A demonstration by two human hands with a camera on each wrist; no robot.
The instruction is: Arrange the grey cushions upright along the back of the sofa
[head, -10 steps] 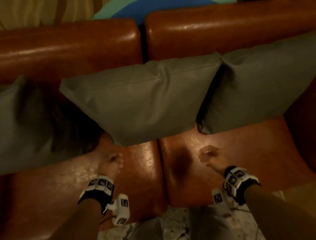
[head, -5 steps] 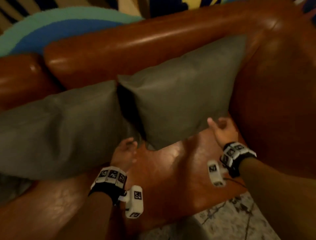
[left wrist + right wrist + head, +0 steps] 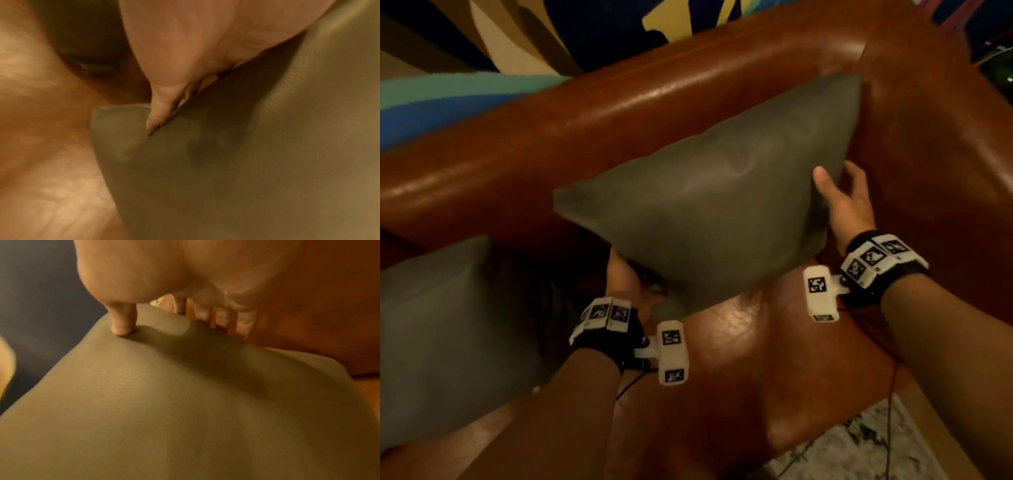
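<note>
I have the plump square grey fabric cushion [image 3: 715, 205] between my two hands, at the right end of the glossy brown leather sofa [image 3: 619, 113]. It is tilted, its top corner up by the inner corner where the backrest meets the right arm, its lower corner just over the seat. My right hand [image 3: 842, 202] clasps its right edge: on the right wrist view the thumb [image 3: 123, 321] presses a dent into the front face while the other fingers [image 3: 222, 318] curl round behind, between cushion and leather. My left hand [image 3: 623, 274] is at the lower left corner, mostly hidden beneath the cushion from the head view; the left wrist view shows one finger [image 3: 162, 110] laid along the cushion's edge near that corner, but I cannot tell whether the hand grips or only props it. A second grey cushion [image 3: 448, 329] lies to the left on the seat, apart from the one I hold, beside my left forearm.
</note>
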